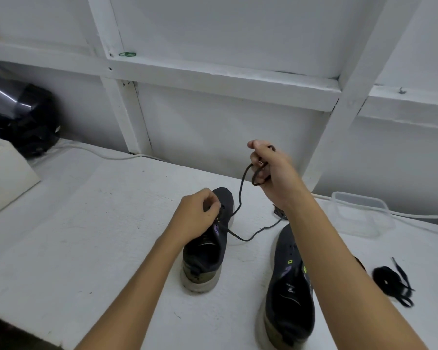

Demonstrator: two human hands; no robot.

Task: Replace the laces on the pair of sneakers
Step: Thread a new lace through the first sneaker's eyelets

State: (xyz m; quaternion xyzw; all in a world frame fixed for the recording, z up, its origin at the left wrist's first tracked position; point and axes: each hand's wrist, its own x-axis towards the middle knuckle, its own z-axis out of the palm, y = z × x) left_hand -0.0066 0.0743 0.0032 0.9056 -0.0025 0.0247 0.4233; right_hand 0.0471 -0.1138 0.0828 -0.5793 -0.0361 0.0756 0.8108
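The left hand (196,215) pinches at the eyelets of the dark knit sneaker (208,238) on the white tabletop (86,223), the raised right hand (271,170) grips looped round cord lace (240,195), and the second sneaker (288,286) lies beside flat black laces (392,281).

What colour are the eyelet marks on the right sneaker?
Yellow-green, on the right sneaker, clearest in the head view, beside the forearm.

White table (86,223) against a white framed wall (225,41).
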